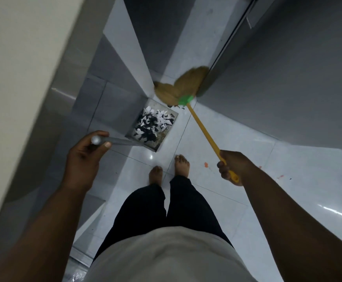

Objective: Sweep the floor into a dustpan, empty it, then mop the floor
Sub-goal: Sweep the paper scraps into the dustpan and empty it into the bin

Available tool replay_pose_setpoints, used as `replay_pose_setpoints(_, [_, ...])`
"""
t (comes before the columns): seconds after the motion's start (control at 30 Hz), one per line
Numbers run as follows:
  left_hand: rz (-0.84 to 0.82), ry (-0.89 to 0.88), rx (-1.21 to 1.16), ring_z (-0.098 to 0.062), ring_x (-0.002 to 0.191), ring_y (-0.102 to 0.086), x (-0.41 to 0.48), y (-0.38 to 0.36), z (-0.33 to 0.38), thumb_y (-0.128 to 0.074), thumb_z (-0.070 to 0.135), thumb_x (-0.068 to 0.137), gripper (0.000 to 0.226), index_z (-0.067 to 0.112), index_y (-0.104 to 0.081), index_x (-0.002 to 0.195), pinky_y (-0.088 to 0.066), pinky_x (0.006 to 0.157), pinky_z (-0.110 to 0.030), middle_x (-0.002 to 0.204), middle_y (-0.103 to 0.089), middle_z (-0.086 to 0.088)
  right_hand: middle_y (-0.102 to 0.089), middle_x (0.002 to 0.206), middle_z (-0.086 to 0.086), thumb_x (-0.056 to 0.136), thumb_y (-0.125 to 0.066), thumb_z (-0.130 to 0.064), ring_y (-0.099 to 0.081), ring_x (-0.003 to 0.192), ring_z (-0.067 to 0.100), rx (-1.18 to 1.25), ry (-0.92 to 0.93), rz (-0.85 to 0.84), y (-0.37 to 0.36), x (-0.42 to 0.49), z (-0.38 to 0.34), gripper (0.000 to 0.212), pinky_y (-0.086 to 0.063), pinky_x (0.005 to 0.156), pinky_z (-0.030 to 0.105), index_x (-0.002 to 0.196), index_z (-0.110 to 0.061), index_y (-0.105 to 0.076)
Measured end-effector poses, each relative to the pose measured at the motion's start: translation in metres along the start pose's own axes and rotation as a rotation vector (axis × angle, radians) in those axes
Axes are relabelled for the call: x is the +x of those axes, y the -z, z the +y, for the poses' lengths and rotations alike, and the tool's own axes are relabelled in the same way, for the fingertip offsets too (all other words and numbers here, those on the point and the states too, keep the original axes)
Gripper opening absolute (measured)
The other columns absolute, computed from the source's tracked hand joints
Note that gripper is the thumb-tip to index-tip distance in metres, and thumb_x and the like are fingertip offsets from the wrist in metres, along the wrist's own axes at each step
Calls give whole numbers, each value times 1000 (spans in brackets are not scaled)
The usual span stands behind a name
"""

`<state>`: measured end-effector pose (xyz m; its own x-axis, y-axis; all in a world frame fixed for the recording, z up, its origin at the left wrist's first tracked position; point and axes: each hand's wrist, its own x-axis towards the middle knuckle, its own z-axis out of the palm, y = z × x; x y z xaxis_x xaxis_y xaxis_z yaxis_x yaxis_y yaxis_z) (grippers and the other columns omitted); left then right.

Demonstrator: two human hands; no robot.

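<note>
A grey metal dustpan [171,117] rests on the white tiled floor [237,143] ahead of my feet, filled with black and white paper scraps [153,124]. My left hand [86,153] grips the end of its long grey handle [117,141]. My right hand [232,166] grips the yellow stick of a broom [203,129]. The straw head of the broom [178,86], below a green collar, is blurred at the dustpan's far edge. A few dark scraps [178,107] lie by the pan's mouth.
A grey wall or door [288,68] rises on the right, close to the broom head. A pale wall and a grey step edge [60,94] run along the left. My bare feet [169,169] stand just behind the pan. Small orange specks [206,164] mark the floor at right.
</note>
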<state>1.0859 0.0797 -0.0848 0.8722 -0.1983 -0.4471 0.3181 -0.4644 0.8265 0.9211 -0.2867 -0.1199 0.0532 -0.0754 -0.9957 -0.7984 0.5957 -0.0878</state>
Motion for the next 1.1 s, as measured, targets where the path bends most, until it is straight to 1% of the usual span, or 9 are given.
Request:
replay_pose_setpoints(0.1, [44,32,-28,1,97,-64,-9,0,1,-70,5,90,24,21,-71,108,-51,87,-13,103,-71,15,-45,61,5,100,-45,-27,-34,37,11,46,-32,-14,-5,-24,14,19,-28,34,18,86,-13,-46])
replay_pose_setpoints(0.17, [53,21,-14,1,95,-63,-15,5,0,-66,-4,90,25,7,-68,112,-50,86,-12,104,-69,5,-46,60,6,100,-45,-27,-35,38,12,65,-40,-24,-13,-40,25,16,-29,34,19,92,-13,-47])
replay_pose_setpoints(0.27, [65,50,-13,1,96,-61,-19,12,-2,-62,-9,90,27,-2,-64,116,-49,87,-14,110,-64,-8,-49,60,6,101,-43,-29,-36,39,12,102,-11,-62,-28,-69,34,15,-31,36,19,97,-16,-50])
replay_pose_setpoints(0.4, [82,71,-11,-9,98,-59,-21,21,-6,-63,-9,90,28,-7,-63,117,-48,85,-12,109,-63,-11,-50,58,5,101,-43,-28,-37,40,13,90,108,-93,-49,-98,29,17,-32,37,20,103,-20,-58])
replay_pose_setpoints(0.47, [90,74,-11,-6,95,-59,-22,26,-7,-63,-10,89,28,-8,-63,116,-48,84,-11,108,-63,-12,-50,56,4,101,-43,-25,-36,40,14,58,199,-36,-67,-102,13,18,-31,38,21,106,-22,-59])
replay_pose_setpoints(0.57, [82,69,-20,9,85,-60,-21,28,-14,-63,-11,88,28,-9,-63,116,-47,81,-7,108,-63,-12,-46,59,6,100,-41,-19,-34,39,13,50,280,32,-91,-93,-29,15,-28,42,21,98,-18,-55])
replay_pose_setpoints(0.73, [83,65,-16,10,85,-62,-17,27,-25,-63,-11,88,28,-8,-63,116,-48,82,-6,107,-64,-10,-40,61,3,95,-35,-9,-33,35,9,40,335,16,-112,-63,-105,10,-24,40,19,87,-10,-42])
replay_pose_setpoints(0.93, [60,53,-12,9,88,-61,-10,22,-27,-66,-7,89,25,0,-66,113,-47,83,-7,100,-65,0,-41,58,-1,98,-33,-15,-34,35,7,-40,221,-76,-137,-22,-151,5,-27,34,17,95,-13,-37])
replay_pose_setpoints(1.1, [44,62,-44,10,86,-60,-5,12,-26,-66,-8,88,27,0,-65,114,-48,82,-7,96,-64,4,-40,52,-1,101,-32,-19,-32,33,7,-45,94,-87,-128,-12,-104,15,-26,31,16,90,-13,-40])
